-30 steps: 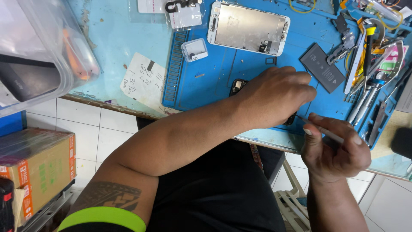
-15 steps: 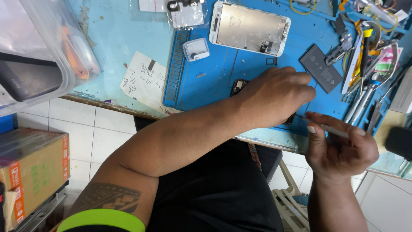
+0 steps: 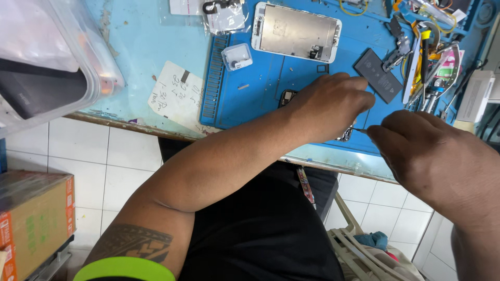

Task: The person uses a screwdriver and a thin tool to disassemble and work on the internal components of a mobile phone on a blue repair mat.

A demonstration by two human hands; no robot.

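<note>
Over the blue rubber work mat (image 3: 260, 88) on the counter, left hand (image 3: 330, 106) is pressing a small dark part (image 3: 345, 136); right hand (image 3: 416, 148) is pinching a thin metal tool (image 3: 359, 130).

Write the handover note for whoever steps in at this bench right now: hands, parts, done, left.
Left hand: pressed flat on the blue work mat, covering a small dark part at the mat's near edge.
Right hand: pinching a thin metal tool, tip aimed under the left hand.
White phone screen panel, metal back up, lies at the mat's far side; flat black battery right of it; small clear plastic box left.
Done: the phone lies in separate parts.
Left: the part under the left hand; its state is hidden.
</note>
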